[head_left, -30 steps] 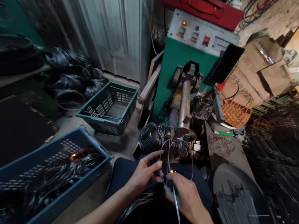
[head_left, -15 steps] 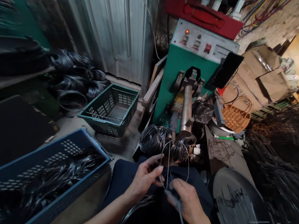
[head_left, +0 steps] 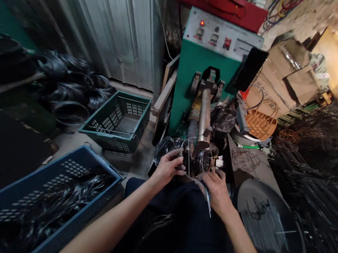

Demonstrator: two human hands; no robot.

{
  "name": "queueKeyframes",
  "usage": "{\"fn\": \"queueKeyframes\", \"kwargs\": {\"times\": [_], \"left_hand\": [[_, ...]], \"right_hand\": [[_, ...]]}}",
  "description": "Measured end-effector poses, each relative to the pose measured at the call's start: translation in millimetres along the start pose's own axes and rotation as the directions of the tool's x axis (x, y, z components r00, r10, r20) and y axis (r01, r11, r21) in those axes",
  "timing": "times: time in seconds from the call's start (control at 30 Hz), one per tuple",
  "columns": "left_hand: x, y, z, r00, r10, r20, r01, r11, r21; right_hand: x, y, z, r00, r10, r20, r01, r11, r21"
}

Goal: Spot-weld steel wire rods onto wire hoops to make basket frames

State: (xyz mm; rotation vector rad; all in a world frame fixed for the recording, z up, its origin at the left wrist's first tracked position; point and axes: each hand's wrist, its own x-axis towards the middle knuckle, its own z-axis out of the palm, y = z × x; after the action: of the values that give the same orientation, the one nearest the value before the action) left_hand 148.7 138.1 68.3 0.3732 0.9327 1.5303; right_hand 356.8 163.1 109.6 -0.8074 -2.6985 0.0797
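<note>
My left hand (head_left: 168,166) pinches the left side of a thin wire hoop (head_left: 188,162), which has a straight wire across its middle. My right hand (head_left: 214,187) is closed around a few short straight wire rods (head_left: 209,202) whose ends stick out below the palm; its fingertips meet the hoop's lower right. The top of the hoop is up at the lower electrode of a green spot-welding machine (head_left: 182,82), beside the thick metal arm (head_left: 204,114). Whether hoop and electrode touch, I cannot tell. Bundled wire rings (head_left: 166,147) sit just behind my hands.
Left of me stand a blue crate (head_left: 84,202) with dark wire pieces and a green crate (head_left: 111,137). On my right, a round dark pan (head_left: 247,195) holds straight rods. A wicker basket (head_left: 260,126) and cardboard boxes (head_left: 274,80) lie farther back, near piled wire frames (head_left: 332,164).
Both hands have moved forward, away from my lap and nearer the machine, carrying the wire hoop up to the electrode. The rods stay in my right hand. The camera view has shifted slightly.
</note>
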Motion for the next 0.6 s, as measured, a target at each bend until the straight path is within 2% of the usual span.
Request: {"fn": "queueKeyframes", "kwargs": {"times": [0.13, 0.33, 0.6], "left_hand": [[21.6, 9.9, 4.7, 0.999, 0.042, 0.011, -0.042, 0.999, 0.013], [37.4, 21.1, 9.1, 0.998, 0.069, -0.013, -0.069, 0.998, 0.001], [54.4, 23.7, 9.1, 0.986, 0.161, 0.049, -0.163, 0.986, 0.022]], "right_hand": [[18.0, 12.4, 4.8, 0.999, 0.027, -0.036, -0.026, 0.999, 0.045], [36.5, 26.0, 11.7, 0.991, 0.041, -0.129, -0.011, 0.973, 0.231], [48.3, 36.8, 10.2, 0.992, 0.055, -0.109, -0.034, 0.982, 0.184]]}}
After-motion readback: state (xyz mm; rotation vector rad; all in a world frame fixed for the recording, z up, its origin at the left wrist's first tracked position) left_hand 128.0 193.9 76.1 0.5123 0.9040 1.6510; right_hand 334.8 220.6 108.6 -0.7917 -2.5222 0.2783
